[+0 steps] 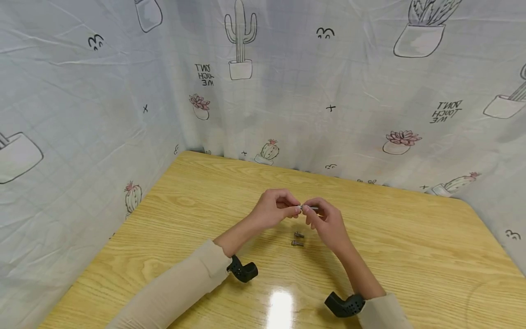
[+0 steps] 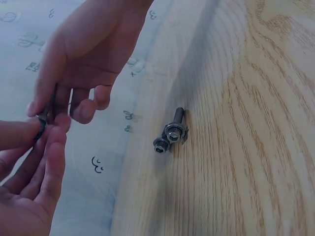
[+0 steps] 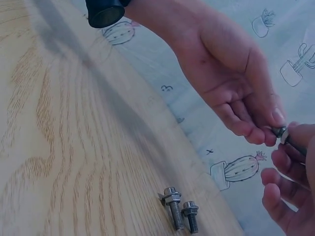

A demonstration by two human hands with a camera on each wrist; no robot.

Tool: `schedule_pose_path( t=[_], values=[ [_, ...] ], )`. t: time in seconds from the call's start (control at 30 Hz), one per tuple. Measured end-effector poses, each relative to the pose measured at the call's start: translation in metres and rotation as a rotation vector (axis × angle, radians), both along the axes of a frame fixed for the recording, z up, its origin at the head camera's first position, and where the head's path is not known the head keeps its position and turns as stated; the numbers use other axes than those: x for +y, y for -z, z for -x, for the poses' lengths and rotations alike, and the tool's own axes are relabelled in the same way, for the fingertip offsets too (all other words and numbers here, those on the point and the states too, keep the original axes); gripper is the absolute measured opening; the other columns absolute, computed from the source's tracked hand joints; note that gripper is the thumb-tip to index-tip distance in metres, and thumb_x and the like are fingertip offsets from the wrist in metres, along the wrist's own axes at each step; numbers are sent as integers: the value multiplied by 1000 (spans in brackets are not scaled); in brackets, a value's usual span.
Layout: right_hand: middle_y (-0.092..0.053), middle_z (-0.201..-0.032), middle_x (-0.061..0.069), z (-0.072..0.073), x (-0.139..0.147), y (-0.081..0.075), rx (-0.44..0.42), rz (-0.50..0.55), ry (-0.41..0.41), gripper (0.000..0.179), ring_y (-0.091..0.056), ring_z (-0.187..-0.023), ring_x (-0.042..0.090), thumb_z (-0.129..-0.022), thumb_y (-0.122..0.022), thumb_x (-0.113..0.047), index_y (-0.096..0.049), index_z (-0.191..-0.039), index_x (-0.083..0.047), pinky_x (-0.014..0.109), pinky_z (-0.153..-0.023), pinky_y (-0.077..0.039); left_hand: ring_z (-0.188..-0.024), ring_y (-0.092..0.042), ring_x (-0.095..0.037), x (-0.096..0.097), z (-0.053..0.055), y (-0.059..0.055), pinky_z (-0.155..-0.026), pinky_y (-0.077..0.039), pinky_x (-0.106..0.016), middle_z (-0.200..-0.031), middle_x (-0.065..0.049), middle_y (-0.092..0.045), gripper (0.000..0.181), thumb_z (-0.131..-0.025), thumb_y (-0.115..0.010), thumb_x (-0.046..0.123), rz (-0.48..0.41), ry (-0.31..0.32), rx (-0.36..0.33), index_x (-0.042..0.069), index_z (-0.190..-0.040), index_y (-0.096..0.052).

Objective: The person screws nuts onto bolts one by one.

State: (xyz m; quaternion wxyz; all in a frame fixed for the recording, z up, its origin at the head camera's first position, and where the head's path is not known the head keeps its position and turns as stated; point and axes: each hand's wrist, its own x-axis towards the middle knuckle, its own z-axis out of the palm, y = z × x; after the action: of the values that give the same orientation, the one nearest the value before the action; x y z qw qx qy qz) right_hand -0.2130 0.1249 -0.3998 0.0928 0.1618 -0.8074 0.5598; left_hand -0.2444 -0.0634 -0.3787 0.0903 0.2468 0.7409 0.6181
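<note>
My left hand [image 1: 272,208] pinches one end of a metal bolt [image 1: 315,208] between thumb and fingertips. The bolt's shank runs to the right, where the thumb and fingers of my right hand [image 1: 329,225] grip it. A ring-like part, washer or nut, shows on the held bolt [image 3: 280,132] between the two hands; fingertips cover much of it. Just below the hands, a shorter bolt [image 1: 299,235] and a longer bolt [image 1: 297,243] lie side by side on the table. In the right wrist view, both the longer bolt [image 3: 173,209] and the shorter bolt [image 3: 191,216] carry collars under their heads.
The wood-grain table [image 1: 197,192] reaches back to a white curtain [image 1: 287,100] printed with cacti, which also hangs along the left side. A black wrist mount [image 1: 243,270] sits on the left wrist and another black mount [image 1: 345,305] on the right.
</note>
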Motion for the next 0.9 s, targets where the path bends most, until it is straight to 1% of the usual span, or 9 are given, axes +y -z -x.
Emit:
schedule_pose_path(
  t=[0.17,0.3,0.37,0.43,0.53,0.6,0.73,0.83,0.9],
  values=[
    [-46,-59,7,0,-4,-2,-78,-31,19,46,-41,-48,18,-103,-47,-33,-55,-75,2,30,-47,-40,-76,-70,-13,1,-2,-1,-80,-57,-50,-91,-16,-70,6,-89,-68,4,1,50,63,1,-94,-69],
    [-39,-49,1,0,-7,-4,-110,-75,88,62,-30,-43,10,-102,-43,-43,-49,-59,0,26,-43,-30,-77,-70,-12,1,-3,-1,-76,-59,-39,-91,-13,-70,5,-89,-69,5,29,54,86,3,-93,-70],
    [-43,-53,3,0,-9,-5,-108,-78,118,60,-34,-45,11,-102,-44,-44,-53,-63,0,25,-45,-33,-77,-70,-11,1,-3,-1,-76,-59,-34,-91,-13,-70,5,-89,-68,5,39,43,85,3,-93,-69],
    [-51,-62,8,-1,-9,-5,-91,-62,127,51,-42,-50,14,-102,-45,-41,-59,-76,-1,26,-48,-39,-77,-70,-11,1,-3,-1,-77,-59,-34,-92,-12,-70,5,-90,-67,5,46,25,74,4,-94,-69],
    [-61,-90,14,-3,-6,-5,-45,-25,80,29,-56,-66,17,-102,-50,-29,-61,-102,-2,29,-55,-48,-79,-71,-16,1,-2,-1,-80,-58,-44,-91,-12,-70,5,-91,-66,5,37,-2,38,5,-95,-68],
    [-62,-104,16,-3,-4,-4,-10,-9,36,22,-61,-78,16,-100,-55,-20,-60,-112,-3,31,-58,-52,-81,-71,-22,1,-1,0,-82,-56,-50,-91,-12,-70,4,-91,-66,6,27,-16,9,5,-95,-68],
    [-62,-112,14,-3,-1,-2,39,-20,-13,21,-64,-92,11,-96,-60,-14,-61,-114,-4,31,-60,-54,-81,-72,-23,0,0,1,-82,-56,-51,-92,-14,-70,6,-91,-65,5,11,-17,-13,4,-96,-68],
    [-63,-109,14,-4,0,-3,42,-26,-6,18,-63,-86,12,-97,-60,-15,-63,-111,-4,29,-59,-53,-80,-72,-20,0,0,1,-81,-57,-49,-93,-15,-71,8,-91,-66,5,8,-9,-7,2,-97,-68],
    [-64,-106,15,-3,0,-4,35,-29,0,18,-61,-79,14,-97,-59,-16,-63,-109,-3,29,-58,-52,-82,-72,-25,0,0,0,-81,-57,-49,-93,-16,-71,8,-91,-66,5,6,-5,-4,2,-97,-68]
  ],
)
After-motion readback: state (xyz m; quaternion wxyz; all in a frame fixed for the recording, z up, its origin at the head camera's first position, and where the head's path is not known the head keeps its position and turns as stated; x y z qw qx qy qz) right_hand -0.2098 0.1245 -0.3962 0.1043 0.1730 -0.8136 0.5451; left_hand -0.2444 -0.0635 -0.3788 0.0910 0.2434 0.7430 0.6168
